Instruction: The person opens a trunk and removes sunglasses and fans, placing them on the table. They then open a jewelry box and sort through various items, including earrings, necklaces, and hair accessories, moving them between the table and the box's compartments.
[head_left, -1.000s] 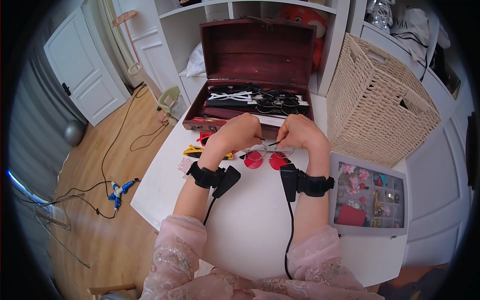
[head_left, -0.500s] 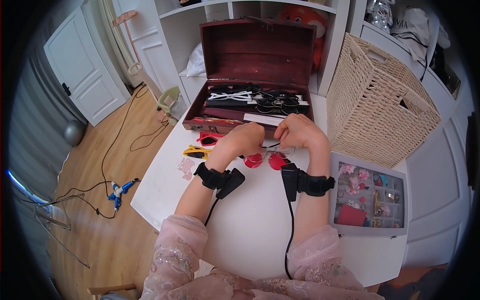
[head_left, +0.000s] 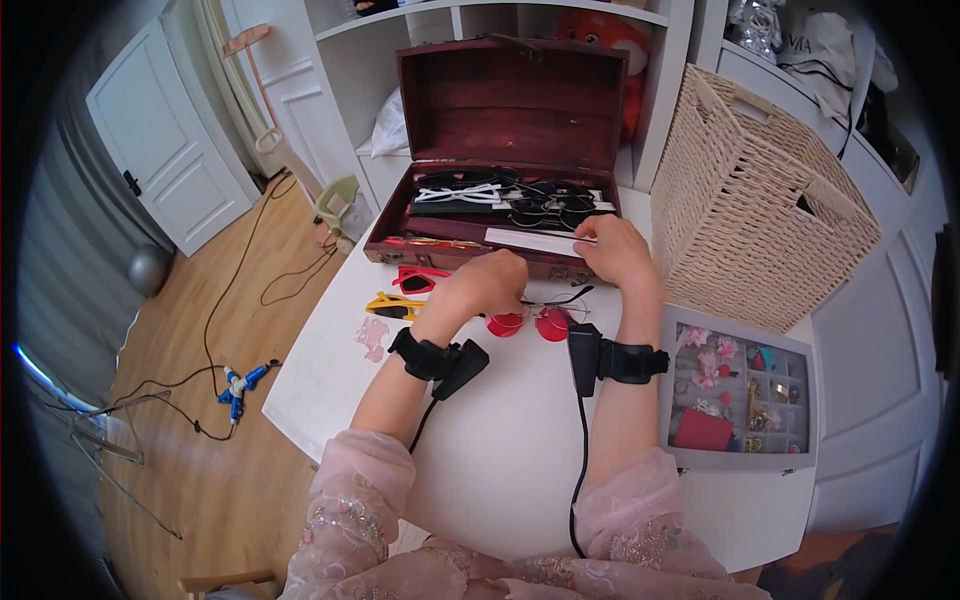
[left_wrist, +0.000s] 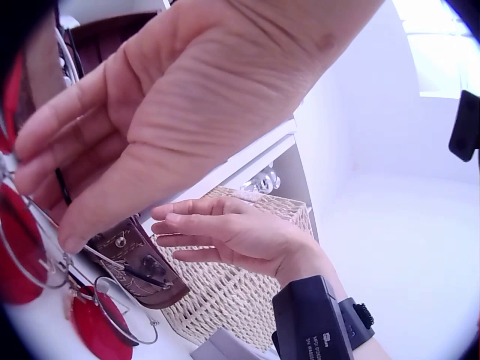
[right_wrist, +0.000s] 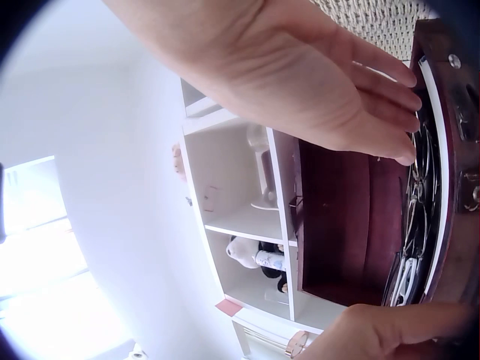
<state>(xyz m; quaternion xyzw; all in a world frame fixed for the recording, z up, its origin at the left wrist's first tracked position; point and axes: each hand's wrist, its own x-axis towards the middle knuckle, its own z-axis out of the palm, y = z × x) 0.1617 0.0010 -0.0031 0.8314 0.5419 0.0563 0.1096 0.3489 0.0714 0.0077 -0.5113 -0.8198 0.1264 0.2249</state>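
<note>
Glasses with round wire rims (head_left: 557, 302) and black-tipped temples lie on the white table, overlapping two round red lenses (head_left: 553, 324). My left hand (head_left: 487, 282) is over their left side. In the left wrist view its thumb and fingers stand apart around a black temple tip (left_wrist: 63, 186). My right hand (head_left: 620, 255) is off the glasses, above the front rim of an open dark red chest (head_left: 515, 110), fingers loosely extended and holding nothing. Left of my left hand lie red sunglasses (head_left: 420, 279) and yellow sunglasses (head_left: 390, 306).
Inside the chest lie white-framed glasses (head_left: 458, 193), several dark glasses (head_left: 555, 205) and a white strip (head_left: 530, 240). A tall woven basket (head_left: 745, 200) stands right of it. A lidded jewellery box (head_left: 740, 390) sits at the table's right edge.
Both hands were at the temple tips; the glasses have come down closer over the red lenses. The left hand shifted slightly right and down, then stayed. The right hand left the glasses and rose toward the chest.
</note>
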